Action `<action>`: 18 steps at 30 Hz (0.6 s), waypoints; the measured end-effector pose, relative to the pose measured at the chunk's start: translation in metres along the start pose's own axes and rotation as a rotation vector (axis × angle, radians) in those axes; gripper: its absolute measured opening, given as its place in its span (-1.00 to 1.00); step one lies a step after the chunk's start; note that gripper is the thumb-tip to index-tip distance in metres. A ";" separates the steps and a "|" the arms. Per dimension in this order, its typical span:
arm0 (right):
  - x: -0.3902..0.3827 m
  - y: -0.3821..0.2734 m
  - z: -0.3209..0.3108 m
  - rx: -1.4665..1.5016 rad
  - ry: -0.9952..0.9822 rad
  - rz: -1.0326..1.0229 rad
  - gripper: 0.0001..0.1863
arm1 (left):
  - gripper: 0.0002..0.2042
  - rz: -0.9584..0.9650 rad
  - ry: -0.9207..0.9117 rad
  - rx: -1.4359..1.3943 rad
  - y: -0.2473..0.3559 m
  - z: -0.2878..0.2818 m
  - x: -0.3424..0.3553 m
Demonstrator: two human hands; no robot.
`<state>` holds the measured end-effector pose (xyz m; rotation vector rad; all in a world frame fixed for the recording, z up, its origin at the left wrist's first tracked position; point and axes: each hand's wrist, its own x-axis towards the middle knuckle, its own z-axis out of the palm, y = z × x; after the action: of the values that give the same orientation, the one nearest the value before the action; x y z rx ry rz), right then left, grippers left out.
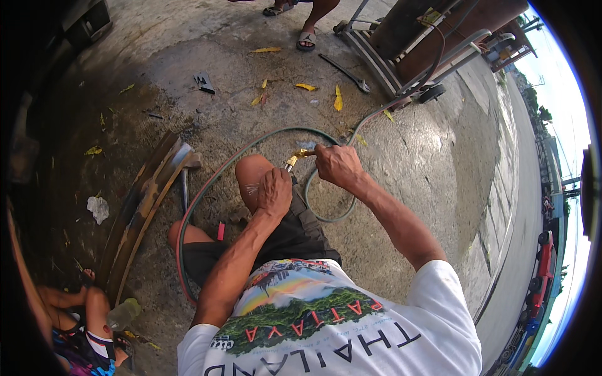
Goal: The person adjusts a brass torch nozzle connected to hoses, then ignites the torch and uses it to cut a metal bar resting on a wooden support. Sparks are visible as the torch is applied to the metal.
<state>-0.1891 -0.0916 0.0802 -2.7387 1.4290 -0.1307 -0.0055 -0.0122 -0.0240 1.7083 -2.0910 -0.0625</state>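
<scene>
My left hand (274,191) is closed around the silver handle of a cutting torch (300,155), at my raised knee. My right hand (337,164) grips the torch's brass end, with fingers curled at its fitting; the exact part they hold is small. A red and green twin hose (282,129) loops round my hands and leg and runs toward the upper right. Left of my leg, curved rusty steel strips (150,194) lie on the concrete, with a hammer (184,188) against them. A small red object (221,230) lies below my knee.
Gas cylinders (426,37) stand on a wheeled cart (370,59) at top right. A wrench (345,73), dark metal piece (204,82) and yellow leaves lie on the concrete. A person's sandalled foot (306,41) is ahead; another person (81,319) sits at lower left. A road runs along the right.
</scene>
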 end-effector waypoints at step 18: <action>0.002 -0.004 0.001 0.045 0.026 0.001 -0.87 | -0.89 -0.021 -0.013 -0.035 -0.001 0.005 -0.001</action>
<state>-0.1849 -0.0909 0.0800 -2.7103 1.4156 -0.1974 -0.0061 -0.0126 -0.0290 1.7139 -2.0690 -0.1161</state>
